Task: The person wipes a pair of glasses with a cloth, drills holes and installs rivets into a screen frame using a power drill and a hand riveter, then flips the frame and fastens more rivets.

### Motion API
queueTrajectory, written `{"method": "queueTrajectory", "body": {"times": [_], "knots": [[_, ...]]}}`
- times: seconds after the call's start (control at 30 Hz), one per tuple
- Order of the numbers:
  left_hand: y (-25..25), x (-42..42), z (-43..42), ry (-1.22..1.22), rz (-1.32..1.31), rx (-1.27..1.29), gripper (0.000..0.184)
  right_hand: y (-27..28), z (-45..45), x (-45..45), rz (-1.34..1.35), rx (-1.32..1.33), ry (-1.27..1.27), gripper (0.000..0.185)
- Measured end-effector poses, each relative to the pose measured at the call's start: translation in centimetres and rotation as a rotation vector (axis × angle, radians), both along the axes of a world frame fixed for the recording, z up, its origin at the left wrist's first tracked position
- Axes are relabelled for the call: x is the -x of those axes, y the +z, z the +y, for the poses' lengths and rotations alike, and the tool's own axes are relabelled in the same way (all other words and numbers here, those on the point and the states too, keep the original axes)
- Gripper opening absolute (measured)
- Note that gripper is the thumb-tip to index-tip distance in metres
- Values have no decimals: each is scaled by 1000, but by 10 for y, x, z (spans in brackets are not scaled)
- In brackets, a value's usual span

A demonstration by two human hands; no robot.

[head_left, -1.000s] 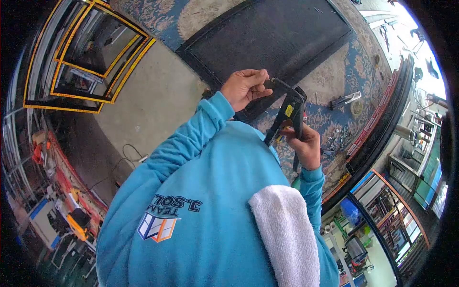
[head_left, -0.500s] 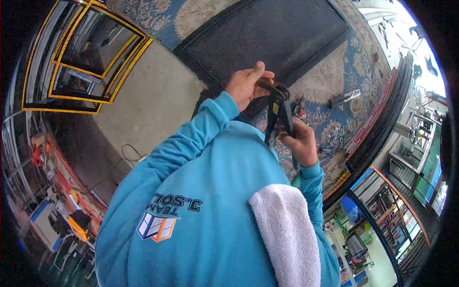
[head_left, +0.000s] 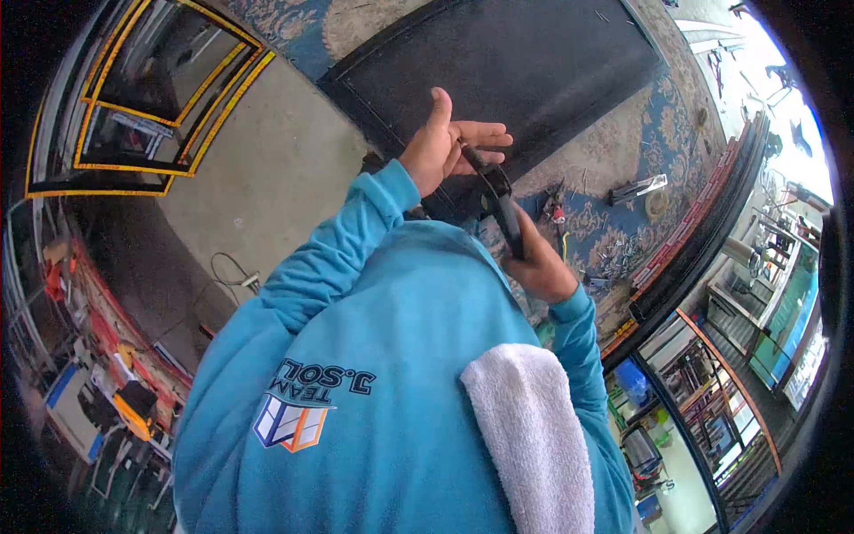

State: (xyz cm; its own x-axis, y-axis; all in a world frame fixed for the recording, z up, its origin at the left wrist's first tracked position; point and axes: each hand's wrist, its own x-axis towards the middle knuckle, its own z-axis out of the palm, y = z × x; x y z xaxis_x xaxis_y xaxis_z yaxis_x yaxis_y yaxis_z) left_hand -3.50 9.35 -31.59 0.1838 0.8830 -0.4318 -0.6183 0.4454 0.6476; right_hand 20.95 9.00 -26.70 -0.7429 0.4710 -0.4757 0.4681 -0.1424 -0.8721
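Observation:
My right hand (head_left: 541,265) is wrapped round the handles of a black hand riveter (head_left: 504,212), which points up and left in front of my chest. Its handles lie close together. At the nose end is my left hand (head_left: 436,149), with the thumb raised and several fingers stretched out past the tool. The fingers are beside or touching the nose; whether a small part sits between them I cannot make out. Beyond both hands a large dark framed panel (head_left: 507,67) lies flat on the floor.
Pliers with red grips (head_left: 556,212) and a stapler-like metal tool (head_left: 637,189) lie on the blue patterned carpet (head_left: 663,133) among scattered small metal pieces. Yellow-edged frames (head_left: 169,107) stand at left. Long dark bars (head_left: 712,209) run along the right. A cable (head_left: 227,267) lies at lower left.
The riveter's spread handles have come together in my right hand, which has shifted slightly left. My left thumb has lifted and its fingers have straightened near the nose.

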Motion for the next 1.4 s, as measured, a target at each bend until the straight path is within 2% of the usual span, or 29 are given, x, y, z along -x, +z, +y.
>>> {"method": "queueTrajectory", "body": {"times": [0.03, 0.13, 0.2, 0.27, 0.33, 0.37, 0.4, 0.47, 0.5, 0.53, 0.6, 0.67, 0.7, 0.77, 0.83, 1.13, 1.37, 1.4], "knots": [[-3, 3, 0, 8, -9, 8, 105, -3, -2, 6, 2, -57, 14, 72], [-12, 8, 5, -44, 44, -19, 105, -14, -3, 28, 177, 7, -191, 60], [-14, 12, 10, -71, 11, -52, 103, -7, 7, 40, 21, 147, -177, 49], [-10, 23, 9, -77, 52, -61, 98, -30, 9, 43, 78, 87, -226, 42], [-22, 29, 8, -5, 291, 42, 93, -37, 17, 47, 91, 145, -227, 39], [-28, 35, 3, 99, 328, 61, 81, -37, 24, 47, -32, 32, -123, 42], [-39, 43, -2, 184, 408, 137, 73, -42, 25, 49, -41, 36, -119, 42], [-81, 58, -21, 411, 558, 283, 52, -56, 25, 52, -336, -103, -55, 49], [-120, 63, -37, 457, 735, 356, 49, -62, 21, 53, -297, -215, -41, 54], [-131, 63, -47, 581, 761, 425, 46, -72, 17, 51, -304, -211, -30, 54], [-162, 57, -71, 537, 705, 554, 52, -90, 13, 49, -360, -192, 9, 52], [-173, 44, -88, 430, 845, 536, 58, -92, 10, 54, -391, -153, 52, 49], [-157, 37, -89, 405, 753, 575, 59, -94, 9, 55, -363, -196, 61, 48], [-177, 26, -98, 355, 785, 569, 59, -95, 7, 57, -339, -239, 70, 47], [-171, 21, -101, 263, 800, 546, 58, -93, 7, 62, -423, -210, 74, 47], [-149, 18, -102, 308, 578, 541, 54, -107, 5, 64, -380, -254, 99, 52], [-155, 19, -106, 290, 585, 514, 54, -105, 3, 68, -381, -267, 100, 48], [-155, 18, -106, 271, 683, 503, 56, -106, 3, 68, -408, -278, 110, 46]]}}
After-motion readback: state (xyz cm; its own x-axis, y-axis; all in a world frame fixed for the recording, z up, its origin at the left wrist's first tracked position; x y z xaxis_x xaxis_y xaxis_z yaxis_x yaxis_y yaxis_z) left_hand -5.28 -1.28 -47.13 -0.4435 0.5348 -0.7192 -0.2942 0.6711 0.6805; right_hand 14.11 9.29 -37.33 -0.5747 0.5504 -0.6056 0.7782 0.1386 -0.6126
